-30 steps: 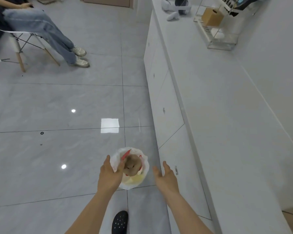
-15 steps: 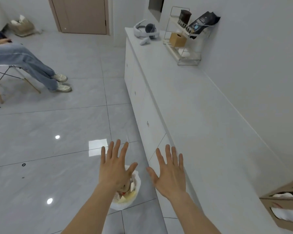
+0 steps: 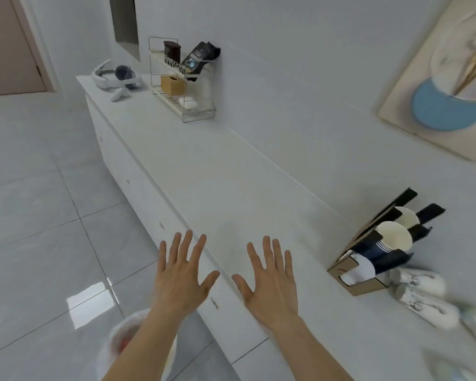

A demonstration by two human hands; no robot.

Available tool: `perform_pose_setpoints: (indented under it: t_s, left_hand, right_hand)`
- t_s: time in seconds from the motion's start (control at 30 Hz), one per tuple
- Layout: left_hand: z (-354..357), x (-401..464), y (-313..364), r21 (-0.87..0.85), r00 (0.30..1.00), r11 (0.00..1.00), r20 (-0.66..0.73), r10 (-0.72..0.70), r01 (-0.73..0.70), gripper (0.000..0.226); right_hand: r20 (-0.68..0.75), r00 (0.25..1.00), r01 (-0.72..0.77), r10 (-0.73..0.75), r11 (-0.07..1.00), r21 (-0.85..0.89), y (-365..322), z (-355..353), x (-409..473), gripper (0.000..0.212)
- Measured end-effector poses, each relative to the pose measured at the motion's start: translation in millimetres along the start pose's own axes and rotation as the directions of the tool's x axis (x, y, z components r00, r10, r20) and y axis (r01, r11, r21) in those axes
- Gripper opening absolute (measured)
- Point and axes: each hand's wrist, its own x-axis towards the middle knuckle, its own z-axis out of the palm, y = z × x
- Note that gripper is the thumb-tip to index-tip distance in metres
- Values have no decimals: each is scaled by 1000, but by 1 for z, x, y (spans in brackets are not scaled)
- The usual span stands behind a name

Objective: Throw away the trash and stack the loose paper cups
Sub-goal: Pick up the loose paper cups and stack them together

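My left hand (image 3: pixel 180 276) and my right hand (image 3: pixel 271 280) are both held out flat, fingers spread, empty, above the front edge of the white counter (image 3: pixel 226 188). The trash bin with a white bag (image 3: pixel 113 345) stands on the floor below my left forearm, mostly hidden by it. A cardboard holder (image 3: pixel 360 284) on the counter to the right carries stacked paper cups (image 3: pixel 393 237) lying on their side, dark-sleeved with white insides.
White crumpled objects (image 3: pixel 421 292) lie right of the holder. Farther along the counter stand a wire rack (image 3: pixel 182 81) with packets and a box, and a white headset (image 3: pixel 116 77). A framed picture (image 3: pixel 445 86) hangs on the wall. A door (image 3: pixel 8 45) is far left.
My left hand has let go of the trash bag's rim and both hands have risen, spread open, over the counter's edge. The view has lifted from the floor and bin up to the counter.
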Motion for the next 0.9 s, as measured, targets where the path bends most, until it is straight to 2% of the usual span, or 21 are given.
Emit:
perform_pose_setpoints:
  t_s: [0.37, 0.53, 0.7, 0.9]
  left_hand:
    - [7, 27, 189, -22, 948, 948, -29, 316, -317, 85]
    - [12, 21, 304, -55, 871, 872, -99, 480, -487, 80]
    - [31, 4, 421, -123, 778, 769, -142, 612, -628, 77]
    - [74, -36, 520, -129, 713, 705, -28, 701, -698, 79]
  right_hand:
    - [-138, 945, -295, 298, 955, 40, 169, -55, -65, 74]
    - [-196, 888, -412, 417, 909, 67, 258, -72, -110, 70]
    - [-189, 828, -524, 527, 849, 72, 354, -75, -165, 72]
    - [-119, 722, -676, 681, 732, 84, 438, -68, -244, 73]
